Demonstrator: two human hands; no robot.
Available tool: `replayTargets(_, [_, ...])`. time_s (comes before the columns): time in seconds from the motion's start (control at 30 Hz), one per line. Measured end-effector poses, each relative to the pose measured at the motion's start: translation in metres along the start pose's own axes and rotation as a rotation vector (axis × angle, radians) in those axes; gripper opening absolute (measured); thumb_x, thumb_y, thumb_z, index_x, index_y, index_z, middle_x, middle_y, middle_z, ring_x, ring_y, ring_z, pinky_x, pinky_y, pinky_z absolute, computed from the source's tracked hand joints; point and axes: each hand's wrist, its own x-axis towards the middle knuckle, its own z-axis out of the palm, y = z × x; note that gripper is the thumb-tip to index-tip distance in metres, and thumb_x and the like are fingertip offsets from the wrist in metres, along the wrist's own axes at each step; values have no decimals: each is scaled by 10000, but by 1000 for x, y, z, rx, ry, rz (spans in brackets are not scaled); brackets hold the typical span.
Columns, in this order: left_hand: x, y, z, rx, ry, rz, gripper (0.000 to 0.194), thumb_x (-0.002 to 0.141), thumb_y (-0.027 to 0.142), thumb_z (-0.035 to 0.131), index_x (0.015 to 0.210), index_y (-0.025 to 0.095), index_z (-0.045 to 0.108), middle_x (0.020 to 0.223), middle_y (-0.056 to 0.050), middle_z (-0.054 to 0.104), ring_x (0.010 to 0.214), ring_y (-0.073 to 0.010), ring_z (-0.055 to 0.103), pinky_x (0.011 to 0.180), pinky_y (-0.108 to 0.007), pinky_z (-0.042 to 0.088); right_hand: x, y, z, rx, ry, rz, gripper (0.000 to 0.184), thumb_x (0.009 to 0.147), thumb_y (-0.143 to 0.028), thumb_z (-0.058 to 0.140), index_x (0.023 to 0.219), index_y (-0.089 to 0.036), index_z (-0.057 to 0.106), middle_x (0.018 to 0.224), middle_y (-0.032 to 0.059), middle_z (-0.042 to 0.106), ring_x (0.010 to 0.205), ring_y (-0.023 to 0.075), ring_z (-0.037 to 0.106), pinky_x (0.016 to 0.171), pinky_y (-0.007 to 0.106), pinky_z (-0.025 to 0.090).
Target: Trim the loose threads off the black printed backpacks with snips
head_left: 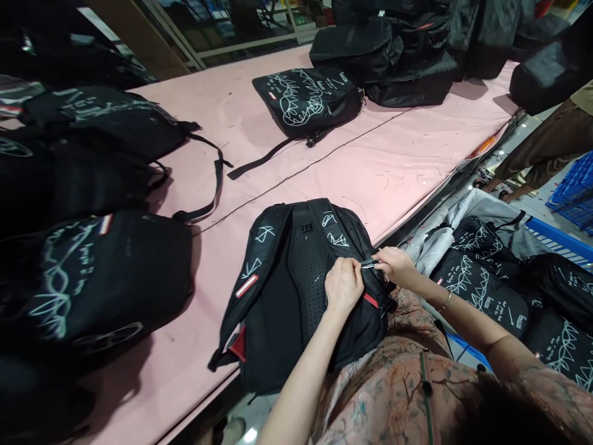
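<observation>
A black backpack [287,290] with white line drawings lies back-side up at the near edge of the pink table [370,167]. My left hand [343,284] is closed, pinching the fabric on the backpack's right shoulder strap. My right hand [393,264] is closed round a small metal tool [369,264], its tip touching the strap beside my left fingers. Whether the tool is scissors or a clipper is too small to tell.
More black backpacks are piled at the left [92,272], one lies at the back middle [308,99], and others stack at the far right [398,55]. A bin of backpacks [491,278] stands right of me. Another person's legs [542,154] stand near blue crates [574,191].
</observation>
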Motion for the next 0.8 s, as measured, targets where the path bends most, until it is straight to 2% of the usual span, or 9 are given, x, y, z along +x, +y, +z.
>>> replayTargets(0.2, [-1, 1, -2, -103, -1, -9, 178, 833, 235, 386, 764, 128, 510, 781, -77, 502, 708, -177, 459, 644, -291, 330, 2, 1, 5, 56, 28, 1, 253, 889, -330, 418, 831, -148, 585, 793, 29, 572, 771, 135, 486, 735, 269, 331])
replayTargets(0.33, [-10, -5, -13, -346, 25, -65, 197, 853, 275, 399, 754, 132, 491, 730, -46, 492, 699, -133, 462, 648, -239, 365, -9, 6, 2, 443, 12, 215, 215, 861, -310, 455, 863, -130, 571, 855, 39, 565, 822, 124, 501, 762, 251, 364])
replayTargets(0.43, [-24, -11, -28, -519, 20, -120, 290, 883, 338, 374, 709, 128, 470, 640, -27, 466, 627, -110, 453, 611, -222, 374, -27, 8, -6, 865, -196, 427, 329, 829, -376, 484, 1014, -111, 545, 832, 44, 534, 724, 95, 478, 668, 223, 378])
replayTargets(0.5, [-36, -15, -37, -612, 1, -147, 346, 901, 333, 342, 649, 123, 449, 610, -25, 453, 605, -96, 449, 620, -215, 383, -42, 6, -11, 1045, -394, 527, 499, 737, -399, 595, 1116, -85, 508, 770, 28, 496, 630, 66, 422, 581, 191, 344])
replayTargets(0.57, [-48, -17, -43, -737, 4, -208, 236, 867, 314, 438, 760, 118, 516, 718, -35, 502, 677, -88, 483, 676, -205, 405, -55, 2, -14, 1072, -531, 592, 637, 609, -365, 707, 1140, -72, 511, 756, 18, 474, 613, 51, 390, 554, 173, 313])
replayTargets(0.6, [-54, -17, -45, -810, 2, -249, 192, 828, 298, 508, 934, 139, 533, 863, -48, 525, 758, -92, 508, 721, -207, 420, -60, -1, -14, 1054, -548, 609, 649, 565, -344, 736, 1119, -71, 535, 776, 23, 478, 637, 54, 400, 570, 174, 318])
replayTargets(0.67, [-65, -15, -46, -938, -83, -314, 440, 769, 275, 588, 1177, 203, 438, 1095, -77, 475, 876, -107, 530, 792, -237, 442, -65, -9, -12, 1045, -513, 615, 623, 531, -320, 755, 1075, -77, 572, 806, 31, 487, 684, 64, 417, 614, 183, 337])
replayTargets(0.73, [-73, -8, -44, -999, -189, -365, 516, 747, 279, 610, 1216, 209, 408, 1151, -95, 454, 899, -118, 550, 822, -262, 455, -63, -20, -9, 1098, -448, 624, 597, 522, -302, 758, 1046, -76, 584, 730, 8, 457, 647, 53, 391, 602, 181, 330])
replayTargets(0.8, [-78, -1, -43, -1009, -201, -402, 458, 739, 286, 619, 1159, 183, 467, 1092, -89, 504, 886, -115, 565, 836, -254, 460, -54, -32, -6, 1201, -434, 654, 591, 509, -281, 759, 1031, -77, 573, 623, -32, 379, 572, 35, 332, 552, 171, 304])
